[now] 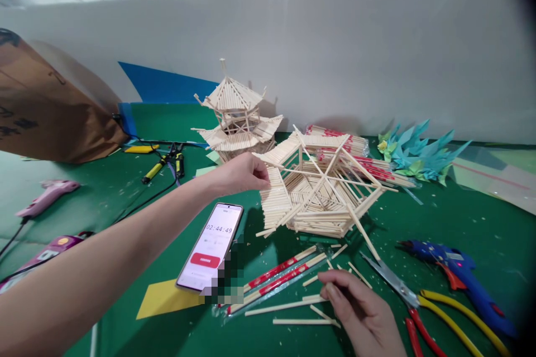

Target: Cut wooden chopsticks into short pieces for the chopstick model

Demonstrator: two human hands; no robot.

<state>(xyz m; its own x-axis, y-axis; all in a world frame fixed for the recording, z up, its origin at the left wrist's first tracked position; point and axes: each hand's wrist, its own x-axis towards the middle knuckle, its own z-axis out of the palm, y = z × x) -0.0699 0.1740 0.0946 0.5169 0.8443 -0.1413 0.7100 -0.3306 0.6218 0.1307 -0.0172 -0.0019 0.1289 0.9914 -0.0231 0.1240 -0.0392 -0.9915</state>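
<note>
My left hand (248,172) reaches over the left side of a frame model built of wooden sticks (324,201). Its fingers are pinched together at the slatted roof panel (276,201); anything between them is hidden. The model's roof is slatted on the left, with bare crossing sticks on the right. My right hand (360,309) hovers low at the front, thumb and fingertips together. A short cut stick (314,298) ends at these fingertips, but I cannot tell whether it is gripped. Loose sticks (302,322) lie beside that hand, with wrapped chopsticks (276,279) behind them.
A phone (209,248) showing a timer lies left of the chopsticks. Pliers (406,293) and a blue glue gun (456,268) are at right. Behind stand a stick pagoda (234,117), chopstick packs (360,156) and teal paper foliage (422,150). A pink glue gun (50,195) lies left.
</note>
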